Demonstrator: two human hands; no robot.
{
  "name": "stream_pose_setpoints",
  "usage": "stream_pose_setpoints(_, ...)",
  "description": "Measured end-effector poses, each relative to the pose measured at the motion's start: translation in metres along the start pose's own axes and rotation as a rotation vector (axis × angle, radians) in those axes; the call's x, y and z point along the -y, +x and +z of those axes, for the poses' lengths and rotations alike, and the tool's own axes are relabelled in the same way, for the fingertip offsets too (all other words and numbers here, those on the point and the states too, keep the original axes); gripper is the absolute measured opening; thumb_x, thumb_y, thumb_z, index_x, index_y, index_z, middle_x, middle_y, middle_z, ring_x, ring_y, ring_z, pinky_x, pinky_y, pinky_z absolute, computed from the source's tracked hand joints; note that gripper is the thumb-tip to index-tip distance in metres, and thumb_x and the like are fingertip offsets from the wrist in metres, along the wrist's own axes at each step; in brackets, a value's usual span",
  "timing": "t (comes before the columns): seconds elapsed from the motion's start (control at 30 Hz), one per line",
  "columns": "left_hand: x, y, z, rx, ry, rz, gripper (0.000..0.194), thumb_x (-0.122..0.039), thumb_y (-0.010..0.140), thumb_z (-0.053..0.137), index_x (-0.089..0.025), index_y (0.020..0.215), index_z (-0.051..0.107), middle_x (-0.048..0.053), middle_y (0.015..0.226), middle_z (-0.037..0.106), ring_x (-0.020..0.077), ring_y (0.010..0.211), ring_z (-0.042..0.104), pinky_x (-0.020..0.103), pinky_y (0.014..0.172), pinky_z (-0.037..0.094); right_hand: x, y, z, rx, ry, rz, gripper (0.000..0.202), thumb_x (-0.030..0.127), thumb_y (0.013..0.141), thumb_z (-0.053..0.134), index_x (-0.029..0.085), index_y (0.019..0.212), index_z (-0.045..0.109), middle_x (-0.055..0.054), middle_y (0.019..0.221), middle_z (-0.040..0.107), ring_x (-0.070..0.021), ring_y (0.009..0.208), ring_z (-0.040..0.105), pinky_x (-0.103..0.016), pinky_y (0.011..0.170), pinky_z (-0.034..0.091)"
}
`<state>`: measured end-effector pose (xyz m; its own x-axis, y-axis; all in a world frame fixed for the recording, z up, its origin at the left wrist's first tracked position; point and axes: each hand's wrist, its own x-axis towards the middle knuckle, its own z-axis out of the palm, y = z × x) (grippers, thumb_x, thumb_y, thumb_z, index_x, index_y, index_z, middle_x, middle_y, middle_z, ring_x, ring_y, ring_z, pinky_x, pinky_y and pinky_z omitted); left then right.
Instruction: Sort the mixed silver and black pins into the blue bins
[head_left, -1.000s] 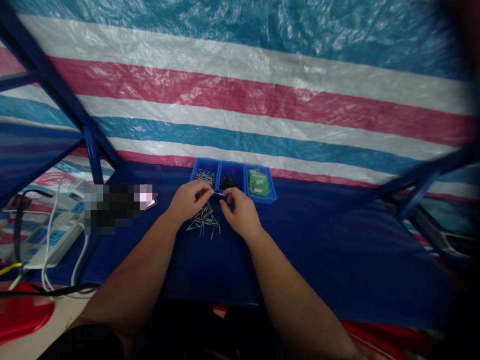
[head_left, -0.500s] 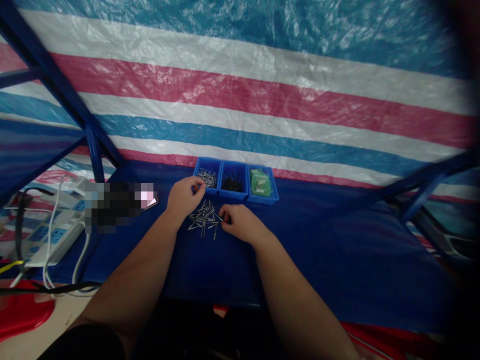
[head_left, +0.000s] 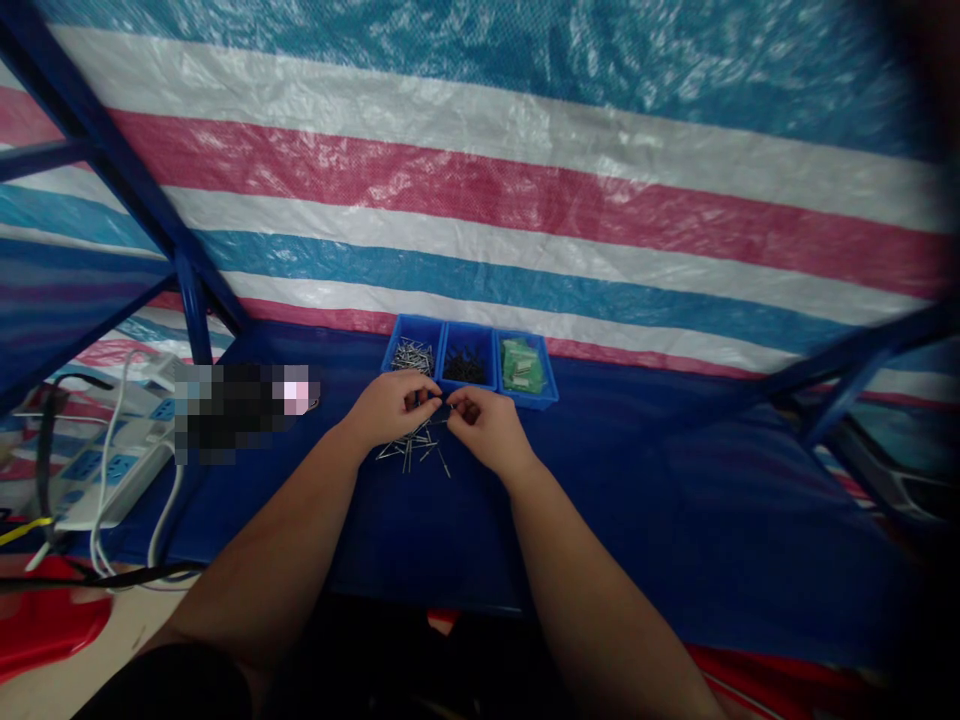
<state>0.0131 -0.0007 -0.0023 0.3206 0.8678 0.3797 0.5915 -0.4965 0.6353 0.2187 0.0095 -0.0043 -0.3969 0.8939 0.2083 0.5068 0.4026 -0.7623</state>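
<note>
My left hand and my right hand meet fingertip to fingertip just in front of the blue bins. The left thumb and fingers pinch together; whatever is between them is too small to make out. My right hand is closed in a pinch too, with a thin metal pin, seemingly a blind rivet, at its fingertips. Below the hands lies a loose pile of silver blind rivets, partly covered by my left hand. More silver rivets fill the left bin behind it.
The middle blue bin holds small black pieces. In the right bin lies a green plastic bag with pale parts. White power strips with cables and a blurred dark object occupy the left side. A striped tarp hangs behind the blue table.
My left hand has come right and slightly down from the left bin's edge. My right hand has risen from the rivet pile, and the fingertips now meet. One rivet at the pile's edge has shifted.
</note>
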Motion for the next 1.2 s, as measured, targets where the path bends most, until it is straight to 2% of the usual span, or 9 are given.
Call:
stream_pose_setpoints(0.17,-0.004,0.000,0.003,0.075,-0.035,-0.003,0.018,-0.029,0.088,0.066,-0.019,0.101,0.073,0.001,0.079,0.068,0.0111,0.060,0.057,0.027,0.060,0.045,-0.002,0.001,0.003,-0.097,0.209,0.013,0.006,0.024,0.078,0.062,0.019,0.081,0.062,0.002,0.067,0.061,-0.0114,0.057,0.053,-0.023,0.056,0.042)
stream_pose_setpoints(0.3,-0.005,0.000,0.002,0.087,-0.018,0.030,0.015,-0.028,0.089,0.065,-0.019,0.098,0.073,0.003,0.081,0.068,0.0134,0.067,0.060,0.027,0.062,0.045,-0.004,0.000,0.009,-0.063,0.344,0.010,0.009,0.028,0.081,0.062,0.020,0.082,0.059,0.002,0.070,0.060,-0.0115,0.059,0.054,-0.024,0.056,0.044)
stream_pose_setpoints(0.47,-0.006,0.001,-0.001,0.056,-0.011,0.040,0.012,-0.027,0.091,0.063,-0.019,0.093,0.072,0.002,0.079,0.066,0.0128,0.067,0.059,0.027,0.063,0.045,-0.007,0.000,0.013,-0.037,0.425,0.013,0.016,0.035,0.085,0.063,0.020,0.085,0.057,0.001,0.075,0.062,-0.0118,0.063,0.058,-0.025,0.060,0.048)
stream_pose_setpoints(0.57,-0.007,0.001,-0.004,-0.021,-0.004,0.052,0.012,-0.027,0.092,0.063,-0.019,0.091,0.072,0.001,0.077,0.064,0.0121,0.065,0.057,0.028,0.064,0.046,-0.010,0.001,0.012,-0.070,0.450,0.009,0.019,0.035,0.086,0.064,0.020,0.097,0.059,0.001,0.079,0.063,-0.0120,0.064,0.059,-0.025,0.060,0.048)
stream_pose_setpoints(0.7,0.001,0.001,-0.004,-0.284,-0.024,-0.041,0.017,-0.033,0.093,0.063,-0.019,0.097,0.072,0.004,0.083,0.069,0.0124,0.066,0.060,0.028,0.065,0.049,-0.008,0.001,0.004,-0.070,0.293,0.000,0.017,0.029,0.087,0.061,0.020,0.101,0.060,0.002,0.074,0.062,-0.0115,0.059,0.055,-0.024,0.057,0.044)
stream_pose_setpoints(0.83,0.018,0.001,-0.002,-0.476,0.001,-0.316,0.025,-0.031,0.091,0.065,-0.019,0.111,0.072,0.006,0.095,0.076,0.0128,0.062,0.063,0.028,0.063,0.052,-0.004,-0.001,-0.001,0.106,-0.009,-0.062,0.011,0.015,0.082,0.059,0.019,0.090,0.065,0.000,0.077,0.066,-0.0124,0.066,0.059,-0.025,0.065,0.045)
stream_pose_setpoints(0.97,0.025,0.001,-0.003,-0.482,0.037,-0.379,0.028,-0.025,0.087,0.065,-0.019,0.113,0.072,0.006,0.099,0.077,0.0130,0.059,0.064,0.029,0.063,0.053,-0.001,-0.003,0.004,0.229,-0.237,-0.104,0.010,0.020,0.082,0.067,0.020,0.091,0.069,-0.003,0.087,0.070,-0.0152,0.077,0.063,-0.026,0.071,0.044)
stream_pose_setpoints(1.03,0.023,0.001,-0.004,-0.475,0.035,-0.371,0.023,-0.025,0.088,0.064,-0.019,0.108,0.073,0.006,0.097,0.077,0.0130,0.060,0.063,0.029,0.063,0.053,-0.001,-0.003,0.007,0.229,-0.294,-0.081,0.012,0.023,0.082,0.069,0.021,0.094,0.069,-0.003,0.089,0.071,-0.0161,0.080,0.064,-0.026,0.071,0.044)
stream_pose_setpoints(1.2,0.014,0.001,-0.002,-0.352,0.016,-0.267,0.019,-0.023,0.086,0.065,-0.019,0.102,0.074,0.005,0.093,0.076,0.0123,0.060,0.062,0.028,0.062,0.051,-0.001,-0.001,0.010,0.198,-0.354,0.035,0.018,0.012,0.077,0.065,0.022,0.092,0.068,-0.002,0.088,0.073,-0.0162,0.077,0.065,-0.025,0.067,0.042)
